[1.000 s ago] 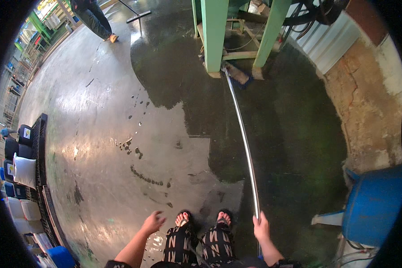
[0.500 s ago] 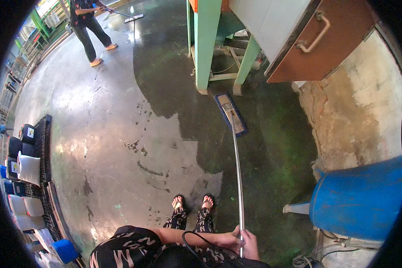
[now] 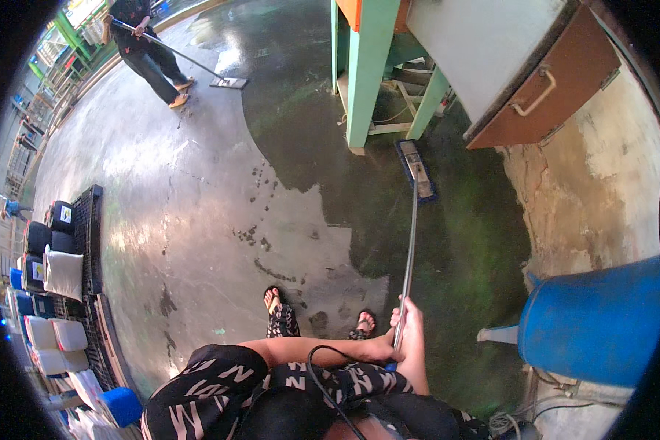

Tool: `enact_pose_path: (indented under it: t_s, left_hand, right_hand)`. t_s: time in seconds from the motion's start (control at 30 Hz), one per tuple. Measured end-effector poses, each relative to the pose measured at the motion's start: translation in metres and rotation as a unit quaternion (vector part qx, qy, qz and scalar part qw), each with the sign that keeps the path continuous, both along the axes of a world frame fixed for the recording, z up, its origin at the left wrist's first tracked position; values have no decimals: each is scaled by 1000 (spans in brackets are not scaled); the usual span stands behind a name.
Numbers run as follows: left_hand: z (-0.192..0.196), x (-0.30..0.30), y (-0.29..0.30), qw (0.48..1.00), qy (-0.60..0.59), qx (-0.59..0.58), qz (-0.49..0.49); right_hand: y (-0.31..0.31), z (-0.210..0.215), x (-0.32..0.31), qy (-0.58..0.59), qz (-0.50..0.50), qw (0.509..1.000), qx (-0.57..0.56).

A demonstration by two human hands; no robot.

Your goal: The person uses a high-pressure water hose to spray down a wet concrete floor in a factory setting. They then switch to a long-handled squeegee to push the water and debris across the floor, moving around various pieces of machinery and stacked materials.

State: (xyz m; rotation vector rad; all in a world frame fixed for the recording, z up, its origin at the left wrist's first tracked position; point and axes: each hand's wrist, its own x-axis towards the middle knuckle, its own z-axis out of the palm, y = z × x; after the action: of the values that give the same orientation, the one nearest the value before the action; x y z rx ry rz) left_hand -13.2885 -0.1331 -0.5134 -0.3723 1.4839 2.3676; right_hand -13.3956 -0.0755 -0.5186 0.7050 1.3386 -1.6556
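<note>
A flat mop with a blue-fringed head (image 3: pixel 410 155) lies on the dark wet floor, just right of the foot of a green post. Its metal pole (image 3: pixel 412 238) slants back toward my body. My right hand (image 3: pixel 409 315) is wrapped round the pole, farther from me than the other hand. Close to my waist, my left hand (image 3: pixel 383 349) is closed round the pole's near end, partly hidden by the right wrist. A dark cord hangs across my left forearm.
A green-legged machine (image 3: pixel 367 81) with a brown door (image 3: pixel 546 95) stands ahead right. To the right lies a blue barrel (image 3: pixel 594 323) by a stained wall. Black pallets (image 3: pixel 92 242) with jugs and sacks line the left. Another person (image 3: pixel 147 51) mops at far left.
My mop head has slid a little farther away and rightward. My right hand has moved higher along the pole, and my feet have spread apart. The other person's mop has come nearer.
</note>
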Motion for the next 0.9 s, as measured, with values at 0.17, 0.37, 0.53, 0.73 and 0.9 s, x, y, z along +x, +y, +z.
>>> enact_pose_path:
  t_s: [0.17, 0.37, 0.53, 0.73, 0.9]
  left_hand:
    - [10, 55, -128, 993, -116, -29, 2]
    - [59, 176, -385, 957, -148, -246, -45]
    - [92, 304, -442, 952, -238, -194, -9]
    - [151, 371, -413, 932, -247, -264, 8]
    - [161, 421, -389, 919, -53, -390, 18]
  right_hand:
    - [-127, -38, 47, 61, 46, 997, 33]
    - [-362, -102, 118, 105, 259, 960, 9]
    - [-436, -41, 249, 49, 303, 950, 64]
    - [-417, -20, 325, -113, 395, 912, 8]
    - [-419, -24, 288, -99, 180, 976, -67]
